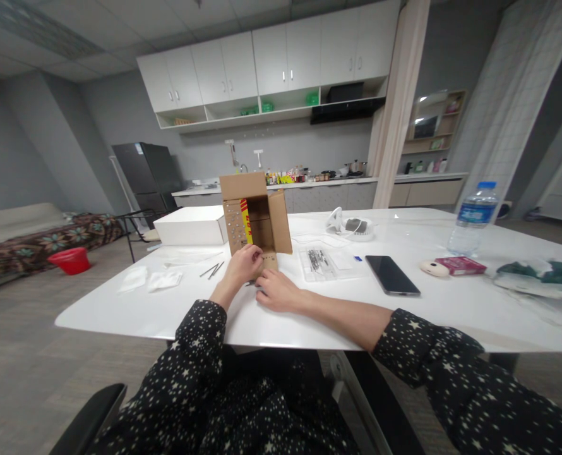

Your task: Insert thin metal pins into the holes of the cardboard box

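I sit at a white desk (177, 309) with both forearms stretched out over it. My left hand (244, 264) is curled with the fingers bent, pressed against the lower front of a small cardboard box (255, 218) that stands open toward me, flaps spread to the top and right. The fingers seem to pinch something small at the box's bottom edge, but I cannot tell what it is. My right hand (277, 291) lies low on the desk just beside the left one, fingers loosely bent and resting near the foot of the box; whether it holds anything is hidden from me.

The box stands near the middle of the desk, right in front of me. Its left panel is dotted with rows of small holes, and a red and yellow strip shows inside. Left of my hands lie a few thin metal rods (212, 270), and behind them a flat white box (191, 225). To the right lie a clear plastic tray (321, 261), a dark phone (391, 275), and further off a water bottle (473, 218).
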Action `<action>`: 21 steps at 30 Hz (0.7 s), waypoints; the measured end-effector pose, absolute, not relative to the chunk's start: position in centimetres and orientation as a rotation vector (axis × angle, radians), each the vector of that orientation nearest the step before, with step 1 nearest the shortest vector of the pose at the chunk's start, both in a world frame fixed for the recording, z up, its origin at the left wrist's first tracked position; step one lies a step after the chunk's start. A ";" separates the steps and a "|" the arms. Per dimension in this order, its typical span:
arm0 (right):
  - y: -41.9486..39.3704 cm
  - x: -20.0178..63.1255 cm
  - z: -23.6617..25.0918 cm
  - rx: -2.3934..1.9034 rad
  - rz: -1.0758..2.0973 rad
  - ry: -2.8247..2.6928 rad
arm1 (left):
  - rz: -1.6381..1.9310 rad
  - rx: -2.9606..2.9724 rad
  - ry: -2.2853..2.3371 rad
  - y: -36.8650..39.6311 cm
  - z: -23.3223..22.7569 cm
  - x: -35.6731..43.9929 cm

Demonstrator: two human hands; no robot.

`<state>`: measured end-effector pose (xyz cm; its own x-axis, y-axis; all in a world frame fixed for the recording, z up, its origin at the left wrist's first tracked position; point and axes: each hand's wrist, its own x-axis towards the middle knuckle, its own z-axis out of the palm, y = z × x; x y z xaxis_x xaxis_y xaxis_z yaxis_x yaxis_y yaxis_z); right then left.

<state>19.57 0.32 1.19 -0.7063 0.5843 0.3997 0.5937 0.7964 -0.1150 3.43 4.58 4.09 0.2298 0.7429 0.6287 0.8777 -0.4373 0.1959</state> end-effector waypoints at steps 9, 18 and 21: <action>0.3 19.6 1.3 -0.899 -0.047 -2.580 | -1.328 -2.243 -1.518 3.4 3.4 3.4; 0.2 19.6 1.4 -0.903 -0.054 -2.578 | -1.512 -2.164 -1.605 2.1 2.9 3.3; 0.1 19.6 1.4 -0.905 -0.061 -2.582 | -1.469 -2.201 -1.629 1.9 2.5 3.0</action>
<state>19.58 0.11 1.45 -0.7095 0.5899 0.3857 0.6074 0.7893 -0.0898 2.99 1.86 2.50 0.0036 0.7261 0.6875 0.7585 -0.4501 0.4713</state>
